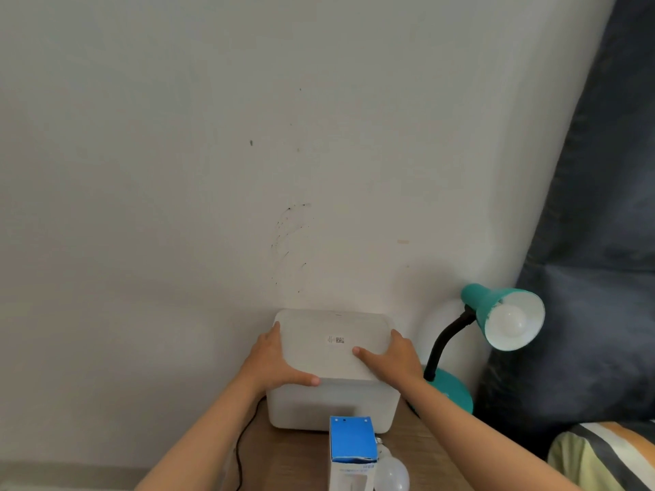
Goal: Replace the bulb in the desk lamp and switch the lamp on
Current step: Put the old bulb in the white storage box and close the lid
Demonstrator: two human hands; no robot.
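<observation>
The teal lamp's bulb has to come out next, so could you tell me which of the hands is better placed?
Right. The right hand rests on the white box beside the lamp, whose bulb faces that side.

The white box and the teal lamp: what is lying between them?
In the head view, the right hand lies on the right edge of the white box, between it and the teal lamp. Beyond the hand, only wall shows between them.

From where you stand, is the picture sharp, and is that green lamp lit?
Head view: soft and slightly blurred throughout, edges bent by the wide lens. The lamp casts no glow, its bulb looks unlit. Even room light, with faint shadows beneath the white box.
</observation>
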